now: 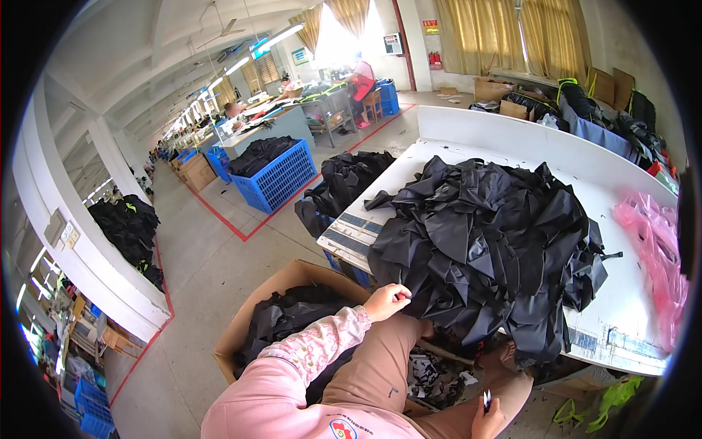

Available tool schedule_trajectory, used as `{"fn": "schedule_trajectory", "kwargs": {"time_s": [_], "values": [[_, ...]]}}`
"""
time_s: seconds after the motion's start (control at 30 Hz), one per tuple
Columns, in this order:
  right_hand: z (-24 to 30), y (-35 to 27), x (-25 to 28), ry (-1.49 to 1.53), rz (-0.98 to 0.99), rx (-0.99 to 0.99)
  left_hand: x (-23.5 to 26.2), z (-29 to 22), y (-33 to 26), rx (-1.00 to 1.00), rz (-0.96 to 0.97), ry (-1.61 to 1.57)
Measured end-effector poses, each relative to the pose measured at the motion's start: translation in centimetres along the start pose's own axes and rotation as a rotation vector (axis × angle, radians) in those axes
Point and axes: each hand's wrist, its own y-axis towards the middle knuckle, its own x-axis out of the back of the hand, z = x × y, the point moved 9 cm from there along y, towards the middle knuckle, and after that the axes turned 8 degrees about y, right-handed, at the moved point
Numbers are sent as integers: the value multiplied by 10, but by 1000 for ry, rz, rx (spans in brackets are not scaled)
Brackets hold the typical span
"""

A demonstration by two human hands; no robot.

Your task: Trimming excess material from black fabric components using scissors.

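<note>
A large heap of black fabric pieces (490, 241) covers much of a white-topped table (625, 293) and hangs over its near edge. My left hand (387, 302) is closed at the heap's near left corner, its fingertips pinching a bit of black fabric; the pinched part is mostly hidden. Low down beside my right knee, my right hand (488, 422) is wrapped round small thread snips (487, 401), their pale blades pointing up. The snips are apart from the fabric.
A cardboard box (245, 311) of black fabric stands left of my legs. Dark and pale scraps (431, 377) lie below the table edge. Pink plastic (654, 249) rests on the table's right. A blue crate (281, 179) stands beyond, and a person (362, 80) works farther back.
</note>
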Motion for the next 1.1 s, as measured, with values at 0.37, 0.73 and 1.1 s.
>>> {"fn": "schedule_trajectory", "kwargs": {"time_s": [0.37, 0.73, 1.1], "values": [[2, 1, 0, -77, 27, -13, -6, 5, -3, 20, 13, -11], [1, -1, 3, -85, 2, -34, -11, 6, -8, 15, 23, -27], [-2, -2, 1, -118, 21, -58, 3, 13, -9, 8, -120, 31]]}}
